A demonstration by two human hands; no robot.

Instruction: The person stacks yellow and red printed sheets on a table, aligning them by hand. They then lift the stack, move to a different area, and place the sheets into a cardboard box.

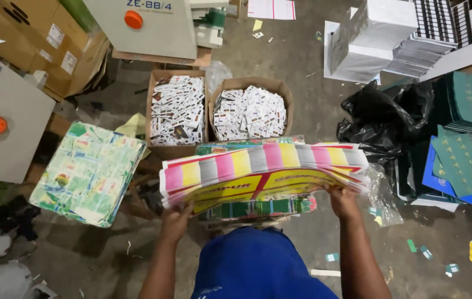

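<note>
Left grip: the left hand (176,220) is closed on the near left corner of the stack of printed sheets (263,169), fingers hidden beneath it.
Right grip: the right hand (343,202) is closed on the near right edge of the same stack.
Held item: a thick stack of sheets, striped pink, yellow and grey on top with a yellow and red panel at the near edge, is held flat in front of the body, sagging slightly at both ends.
Beneath the stack: a lower pile of green printed sheets (258,209) is seen just under the held stack (what it rests on cannot be told).
Beyond the stack: two open cardboard boxes stand side by side, the left box (158,150) and the right box (280,88), both filled with small printed cards.
Left side: a tilted pile of green patterned sheets (87,173) lies near a grey machine with an orange button (3,119).
Right side: a black plastic bag (382,119) lies on the floor (302,55), next to dark green sheets (465,160).
</note>
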